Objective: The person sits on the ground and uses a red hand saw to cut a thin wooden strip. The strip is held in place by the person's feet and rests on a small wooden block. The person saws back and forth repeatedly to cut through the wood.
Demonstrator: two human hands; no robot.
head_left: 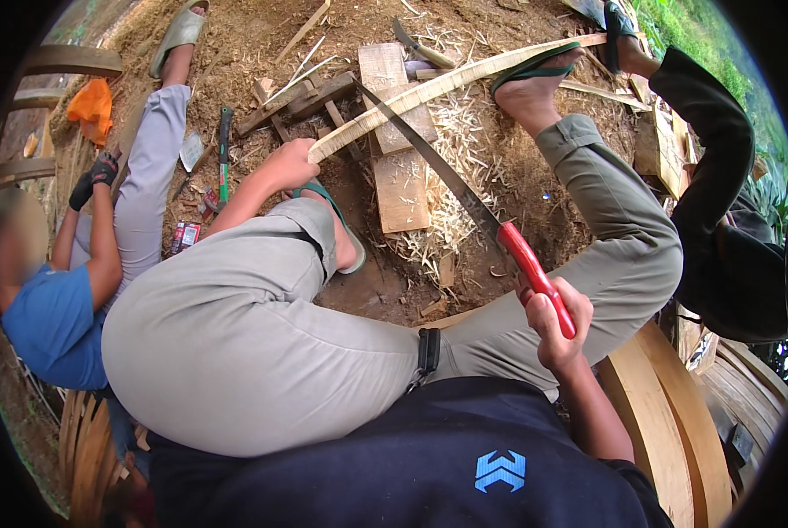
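My left hand (290, 165) is closed round the near end of a long, pale wooden strip (464, 77), which slants up to the far right. My sandalled right foot (535, 75) rests at its far part. In my right hand (557, 321), closed round the red handle, is a machete (454, 180) with a long dark blade. The blade points up and left and crosses the strip; whether it touches is hard to tell. Beneath the crossing lies a stack of wooden blocks (403, 194).
Wood shavings (469, 158) surround the blocks. A curved sickle (425, 44) lies beyond, and a green-and-black handled tool (224, 154) at left. A person in a blue shirt (55, 326) sits left; another in black trousers (706, 132) is right. Curved planks (653, 414) stand behind my right arm.
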